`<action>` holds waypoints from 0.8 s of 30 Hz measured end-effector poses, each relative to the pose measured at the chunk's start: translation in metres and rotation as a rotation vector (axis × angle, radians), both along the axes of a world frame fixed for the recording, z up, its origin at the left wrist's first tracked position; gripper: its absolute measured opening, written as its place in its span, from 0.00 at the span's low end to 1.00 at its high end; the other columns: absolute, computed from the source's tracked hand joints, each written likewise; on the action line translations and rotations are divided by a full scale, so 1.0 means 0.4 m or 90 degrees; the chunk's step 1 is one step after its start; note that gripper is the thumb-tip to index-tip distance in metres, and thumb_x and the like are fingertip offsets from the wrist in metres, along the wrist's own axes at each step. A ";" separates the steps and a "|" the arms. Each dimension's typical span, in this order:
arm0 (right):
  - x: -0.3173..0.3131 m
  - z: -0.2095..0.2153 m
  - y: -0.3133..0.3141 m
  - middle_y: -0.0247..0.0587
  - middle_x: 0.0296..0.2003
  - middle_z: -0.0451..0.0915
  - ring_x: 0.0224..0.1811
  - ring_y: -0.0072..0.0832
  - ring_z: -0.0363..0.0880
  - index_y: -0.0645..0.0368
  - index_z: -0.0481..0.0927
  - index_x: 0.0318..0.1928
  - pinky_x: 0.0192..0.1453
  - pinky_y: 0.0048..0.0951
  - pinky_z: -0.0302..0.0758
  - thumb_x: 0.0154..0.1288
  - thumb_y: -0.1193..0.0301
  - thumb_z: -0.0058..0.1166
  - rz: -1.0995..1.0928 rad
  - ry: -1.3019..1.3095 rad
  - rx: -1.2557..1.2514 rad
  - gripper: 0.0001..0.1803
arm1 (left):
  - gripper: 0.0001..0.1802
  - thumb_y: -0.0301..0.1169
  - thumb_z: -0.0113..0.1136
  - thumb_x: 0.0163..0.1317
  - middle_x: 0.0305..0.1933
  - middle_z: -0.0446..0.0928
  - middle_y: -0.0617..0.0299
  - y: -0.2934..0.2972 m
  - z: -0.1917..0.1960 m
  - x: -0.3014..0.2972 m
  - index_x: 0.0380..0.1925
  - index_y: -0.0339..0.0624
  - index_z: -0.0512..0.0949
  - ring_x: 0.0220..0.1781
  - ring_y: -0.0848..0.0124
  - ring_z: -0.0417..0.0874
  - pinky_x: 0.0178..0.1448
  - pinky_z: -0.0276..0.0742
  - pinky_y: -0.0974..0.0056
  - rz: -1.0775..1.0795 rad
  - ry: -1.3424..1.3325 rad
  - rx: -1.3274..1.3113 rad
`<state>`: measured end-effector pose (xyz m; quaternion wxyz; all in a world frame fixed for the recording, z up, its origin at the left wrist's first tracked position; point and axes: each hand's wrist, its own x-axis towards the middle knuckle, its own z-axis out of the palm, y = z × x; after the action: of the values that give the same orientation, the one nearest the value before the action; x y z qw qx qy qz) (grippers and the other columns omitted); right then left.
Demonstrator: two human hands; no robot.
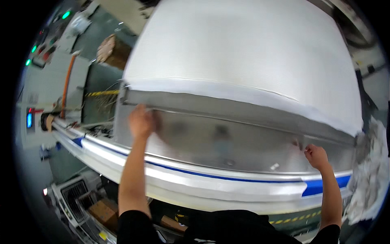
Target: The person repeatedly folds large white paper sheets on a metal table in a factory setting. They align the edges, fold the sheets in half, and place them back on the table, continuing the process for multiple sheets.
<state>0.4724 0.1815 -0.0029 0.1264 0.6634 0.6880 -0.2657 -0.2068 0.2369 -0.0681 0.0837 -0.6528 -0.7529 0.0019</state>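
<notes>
A wide white sheet of cloth-like material (243,49) covers the far part of the machine bed, its near edge slightly wavy. In front of it lies a shiny metal plate (195,138) that mirrors my hands. Over the plate's left end is my left hand (140,121), its fingers smeared by motion and short of the sheet's edge. My right hand (316,155) hovers above the plate's right part with its fingers curled together. Whether anything small is between those fingers is hidden. A small white scrap (275,166) rests on the plate near its front.
A white rail with a blue stripe (203,175) runs along the front, close to my body. Crumpled whitish material (367,175) hangs at the right end. Further left are a brown carton (113,52) and an orange pole (68,83). Another cardboard box (104,212) sits low at left.
</notes>
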 end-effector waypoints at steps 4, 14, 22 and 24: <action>-0.415 -0.016 0.225 0.45 0.29 0.80 0.34 0.43 0.80 0.58 0.77 0.37 0.37 0.40 0.74 0.59 0.66 0.53 0.124 0.111 0.078 0.09 | 0.20 0.37 0.50 0.63 0.58 0.72 0.55 0.044 -0.057 0.028 0.53 0.43 0.71 0.62 0.56 0.69 0.68 0.58 0.51 -0.023 -0.084 0.125; -1.329 -0.017 0.619 0.42 0.30 0.81 0.32 0.38 0.79 0.59 0.77 0.39 0.38 0.36 0.74 0.59 0.65 0.54 0.331 0.432 0.203 0.12 | 0.19 0.35 0.49 0.62 0.59 0.71 0.54 0.053 -0.063 0.039 0.52 0.41 0.71 0.64 0.56 0.68 0.69 0.56 0.50 0.005 -0.223 0.171; -1.535 -0.071 0.712 0.42 0.29 0.82 0.35 0.42 0.80 0.53 0.81 0.30 0.40 0.40 0.76 0.54 0.66 0.52 0.244 0.432 0.172 0.07 | 0.20 0.35 0.50 0.62 0.60 0.70 0.53 0.056 -0.058 0.033 0.53 0.40 0.70 0.64 0.55 0.67 0.70 0.55 0.50 0.018 -0.260 0.144; -1.538 -0.075 0.712 0.42 0.29 0.82 0.34 0.42 0.81 0.53 0.81 0.29 0.40 0.40 0.76 0.54 0.67 0.51 0.238 0.414 0.201 0.07 | 0.21 0.34 0.51 0.61 0.60 0.70 0.53 0.054 -0.060 0.032 0.54 0.40 0.70 0.64 0.55 0.67 0.69 0.55 0.49 0.018 -0.264 0.146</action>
<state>-0.1429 0.4663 -0.0329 -0.1551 0.4195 0.8333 -0.3249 -0.1938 0.2586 -0.0920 0.0011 -0.6151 -0.7581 -0.2167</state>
